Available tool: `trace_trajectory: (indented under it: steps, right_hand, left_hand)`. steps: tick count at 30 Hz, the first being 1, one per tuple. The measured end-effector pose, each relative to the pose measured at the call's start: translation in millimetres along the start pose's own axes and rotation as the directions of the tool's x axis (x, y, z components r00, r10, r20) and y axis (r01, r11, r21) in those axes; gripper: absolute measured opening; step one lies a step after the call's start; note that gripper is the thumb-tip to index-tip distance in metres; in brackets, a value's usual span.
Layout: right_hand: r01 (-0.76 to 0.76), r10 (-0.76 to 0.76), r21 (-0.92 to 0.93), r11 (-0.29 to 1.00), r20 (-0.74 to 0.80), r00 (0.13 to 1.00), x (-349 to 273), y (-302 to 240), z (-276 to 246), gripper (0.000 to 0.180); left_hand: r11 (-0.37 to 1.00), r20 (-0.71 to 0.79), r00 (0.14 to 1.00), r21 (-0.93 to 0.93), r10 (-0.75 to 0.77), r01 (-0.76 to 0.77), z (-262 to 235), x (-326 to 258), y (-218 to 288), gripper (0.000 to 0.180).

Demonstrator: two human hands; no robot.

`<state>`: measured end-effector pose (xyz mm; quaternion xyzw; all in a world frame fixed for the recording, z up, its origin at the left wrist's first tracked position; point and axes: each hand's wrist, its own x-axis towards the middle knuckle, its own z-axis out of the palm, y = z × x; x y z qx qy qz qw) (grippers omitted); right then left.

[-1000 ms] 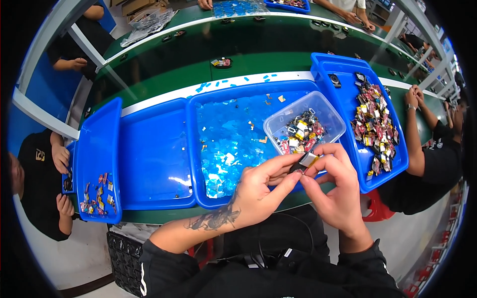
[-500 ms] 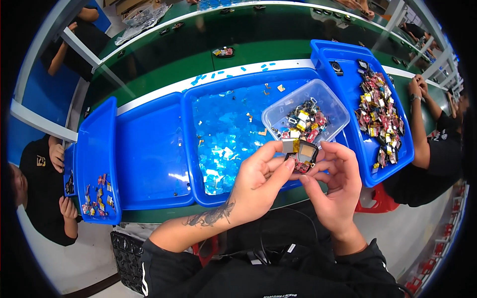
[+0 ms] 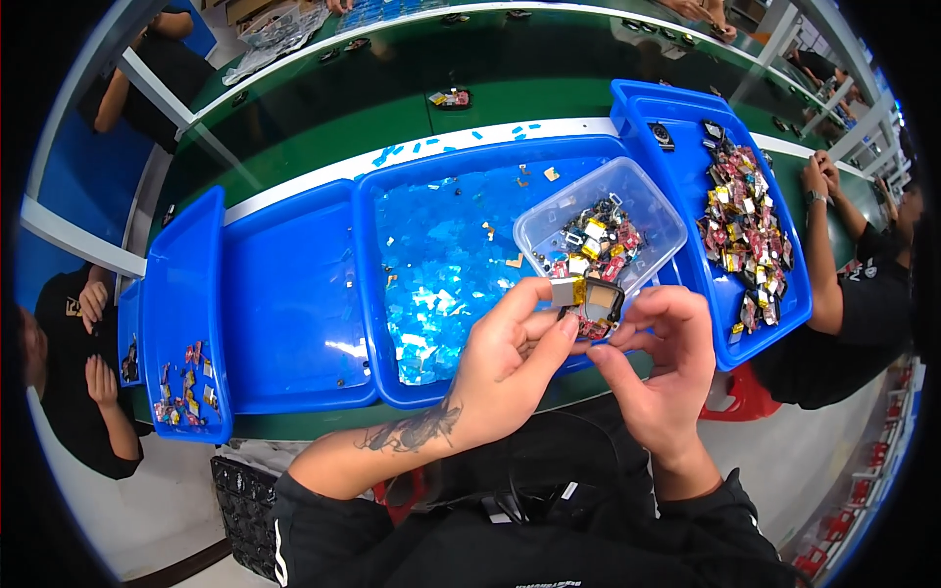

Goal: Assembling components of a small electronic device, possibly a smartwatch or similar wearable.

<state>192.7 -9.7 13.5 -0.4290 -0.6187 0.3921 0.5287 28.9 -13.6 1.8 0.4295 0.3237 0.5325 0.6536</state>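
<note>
We hold a small dark square part (image 3: 596,300) with a yellow strip on it between both hands, just above the near rim of the middle blue tray (image 3: 392,255). Our left hand (image 3: 510,363) pinches its left edge between thumb and forefinger; our right hand (image 3: 659,363) grips its right side with thumb and fingertips curled around it. So both hands are closed on the same part, and it hangs in the air, not resting on anything.

Just behind the part stands a clear plastic tub (image 3: 549,220), set inside the middle tray at its right end and holding a heap of small mixed parts (image 3: 593,245) in black, yellow and red. Our fingers and the held part cover the tub's near corner. The floor of the middle tray is strewn with pale blue film scraps (image 3: 431,284). To the right, a narrower blue tray (image 3: 676,127) carries a long pile of red and yellow pieces (image 3: 740,220). To the left lies another blue tray (image 3: 284,294), and beyond it a slim blue tray (image 3: 186,284) with a few small pieces (image 3: 181,382) at its near end.

The trays sit on a green bench (image 3: 412,93) with a white strip along it. Another person (image 3: 843,284) in black sits at the right, well apart from our hands, and another in black (image 3: 74,382) sits at the left. Below our forearms a black crate (image 3: 240,510) shows on the floor.
</note>
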Motion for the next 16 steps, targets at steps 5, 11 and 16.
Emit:
trace_trajectory:
  steps: [5,11,16]
  right_hand:
    - [0.296,-0.182,-0.399,0.868,0.298,0.937,22.2,-21.0,-24.2,0.041]
    - [0.415,-0.131,-0.472,0.778,0.524,0.841,39.7,-31.6,-31.7,0.034]
    - [0.458,-0.145,-0.523,0.719,0.531,0.835,40.1,-40.9,-32.0,0.035]
  left_hand:
    - [0.994,0.058,0.997,0.094,-0.053,0.047,-4.0,-0.6,1.8,0.031]
    - [0.988,0.108,0.985,0.101,-0.132,0.121,-4.6,0.4,1.2,0.03]
    - [0.962,0.113,0.989,0.266,-0.092,0.059,-3.4,-0.5,1.5,0.034]
